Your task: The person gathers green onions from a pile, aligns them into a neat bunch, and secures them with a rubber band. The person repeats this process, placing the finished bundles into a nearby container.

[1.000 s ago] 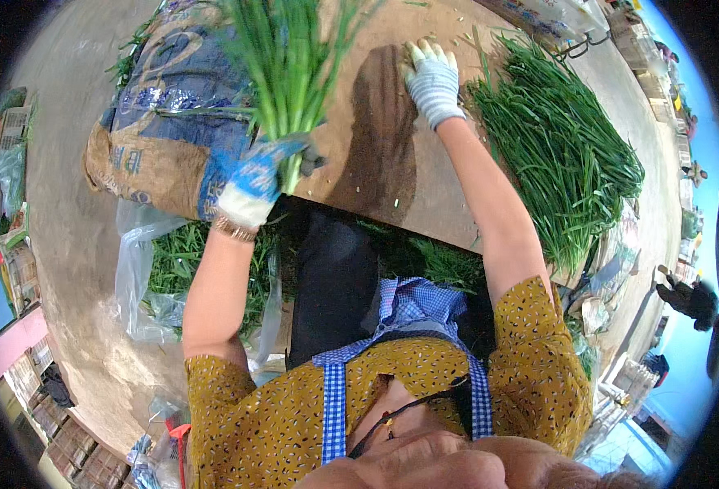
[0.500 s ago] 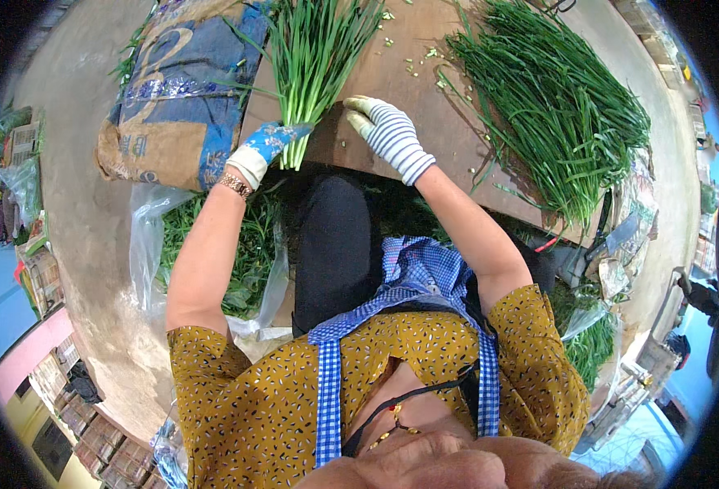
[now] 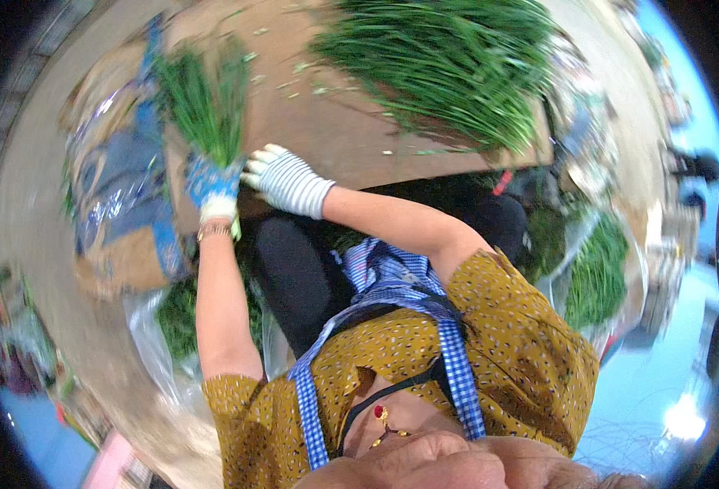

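Observation:
My left hand [image 3: 215, 187], in a blue patterned glove, is closed around the lower end of a bunch of chives [image 3: 205, 106]. The long green leaves fan out away from me over the left part of a brown board [image 3: 335, 134]. Just right of the stem ends is my right hand [image 3: 288, 181], in a white glove with dark stripes. Its fingers reach toward the left hand, somewhat apart, with nothing seen in them. Whether they touch the bunch I cannot tell. A large heap of chives [image 3: 457, 73] lies at the far right of the board.
Left of the board lies a blue and brown sack [image 3: 123, 224]. Clear plastic bags of greens stand below, one at the left [image 3: 178, 322] and one at the right [image 3: 597, 269]. Small pale scraps [image 3: 310, 69] dot the board. My knees are under its near edge.
The whole view has swung, so the board and heap appear farther left. My right hand has come closer to the left hand, which still grips the chives.

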`<action>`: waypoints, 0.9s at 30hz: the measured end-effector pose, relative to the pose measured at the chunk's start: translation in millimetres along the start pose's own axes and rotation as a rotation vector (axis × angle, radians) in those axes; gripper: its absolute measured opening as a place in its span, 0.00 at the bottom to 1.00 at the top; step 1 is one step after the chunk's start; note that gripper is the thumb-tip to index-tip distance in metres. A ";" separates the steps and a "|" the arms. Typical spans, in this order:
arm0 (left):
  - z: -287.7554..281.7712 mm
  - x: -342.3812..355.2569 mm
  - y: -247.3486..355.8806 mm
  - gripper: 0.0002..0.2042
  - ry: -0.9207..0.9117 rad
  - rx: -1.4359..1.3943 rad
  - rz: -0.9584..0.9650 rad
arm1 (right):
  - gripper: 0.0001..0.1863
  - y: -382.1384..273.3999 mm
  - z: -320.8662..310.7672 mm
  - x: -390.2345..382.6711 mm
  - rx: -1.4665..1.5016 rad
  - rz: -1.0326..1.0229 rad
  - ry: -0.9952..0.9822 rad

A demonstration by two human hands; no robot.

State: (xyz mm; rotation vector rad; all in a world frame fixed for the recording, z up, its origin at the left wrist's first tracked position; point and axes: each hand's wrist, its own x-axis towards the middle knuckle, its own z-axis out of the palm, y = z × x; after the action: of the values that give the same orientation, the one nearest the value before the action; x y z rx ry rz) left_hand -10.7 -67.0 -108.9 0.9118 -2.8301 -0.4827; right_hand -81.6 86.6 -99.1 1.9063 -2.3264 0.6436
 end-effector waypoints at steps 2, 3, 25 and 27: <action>13.8 -2.9 13.6 0.37 0.117 0.129 0.061 | 0.17 15.4 -13.2 -23.6 0.050 0.122 -0.010; 15.0 2.0 8.9 0.41 -0.008 0.171 0.041 | 0.16 22.2 -27.1 -35.7 0.081 0.164 0.013; 87.4 -141.9 255.7 0.19 -0.958 -1.573 -0.260 | 0.46 226.0 -220.4 -334.7 -0.174 1.210 -0.226; 111.5 -154.5 292.6 0.26 -1.181 -1.693 -0.328 | 0.41 218.0 -228.4 -327.2 -0.245 1.173 -0.269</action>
State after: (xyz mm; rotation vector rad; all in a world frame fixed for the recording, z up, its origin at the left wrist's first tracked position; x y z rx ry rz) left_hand -69.6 277.1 -118.5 0.5785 -1.2995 -3.3261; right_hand -261.1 501.7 -52.3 0.3824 -3.3444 0.0815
